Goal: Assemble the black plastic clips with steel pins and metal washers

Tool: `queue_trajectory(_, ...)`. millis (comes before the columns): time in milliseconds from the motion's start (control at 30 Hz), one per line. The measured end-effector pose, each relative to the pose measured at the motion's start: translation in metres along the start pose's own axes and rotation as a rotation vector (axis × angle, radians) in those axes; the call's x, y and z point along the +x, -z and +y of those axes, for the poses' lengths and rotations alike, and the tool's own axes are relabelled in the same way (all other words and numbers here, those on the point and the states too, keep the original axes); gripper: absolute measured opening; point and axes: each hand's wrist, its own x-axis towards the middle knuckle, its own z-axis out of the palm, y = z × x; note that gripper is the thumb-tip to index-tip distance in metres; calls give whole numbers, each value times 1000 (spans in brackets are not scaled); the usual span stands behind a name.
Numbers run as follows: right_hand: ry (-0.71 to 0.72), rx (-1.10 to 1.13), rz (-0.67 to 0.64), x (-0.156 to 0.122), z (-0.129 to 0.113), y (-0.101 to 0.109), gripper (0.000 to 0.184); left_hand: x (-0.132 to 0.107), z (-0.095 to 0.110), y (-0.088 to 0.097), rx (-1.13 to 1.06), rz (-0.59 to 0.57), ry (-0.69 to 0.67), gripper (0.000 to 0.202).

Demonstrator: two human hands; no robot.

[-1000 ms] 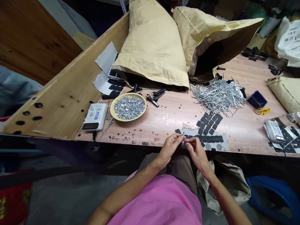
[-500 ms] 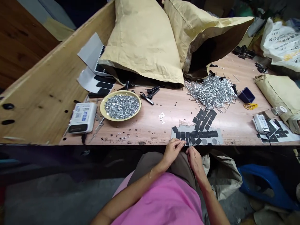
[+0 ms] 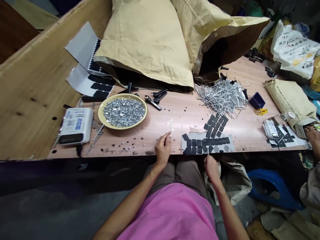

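My left hand reaches over the table's front edge with curled fingers, its fingertips just short of a small cluster of shiny washers. Whether it holds anything I cannot make out. My right hand sits lower, below the table edge, pinched on a thin metal pin that points up. Right above it lies a grey backing sheet with black rubber pads. Further back is a heap of metal pins.
A yellow dish of washers and a white box stand at the left. Big paper sacks fill the back. A blue cup, black clips and another person's hand at the right edge.
My hands have parted: the left moved left and forward toward the loose washers, the right dropped below the table edge with the pin. The camera has tilted down and right.
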Motion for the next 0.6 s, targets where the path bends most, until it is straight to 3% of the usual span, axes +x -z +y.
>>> queue_trajectory(100,-28,70,-94,-9,-12,-20,25,0,0,-1,12,-10,33,29)
queue_trajectory(267,-116,170,-115,-5,-19,-8,30,1,-2,0,32,-31,96,32)
queue_trajectory(333,-121,194,-137,-9,-22,-15,28,2,-3,0,35,-22,107,33)
queue_trajectory(467,-195,297,-346,-25,-31,-42,22,3,-3,0,7,-23,129,34)
queue_trajectory(533,-250,340,-400,-25,-32,-39,21,4,-4,1,1,-31,132,35)
queue_trajectory(600,-246,357,-361,-18,-30,-26,21,4,-3,2,7,-32,129,35)
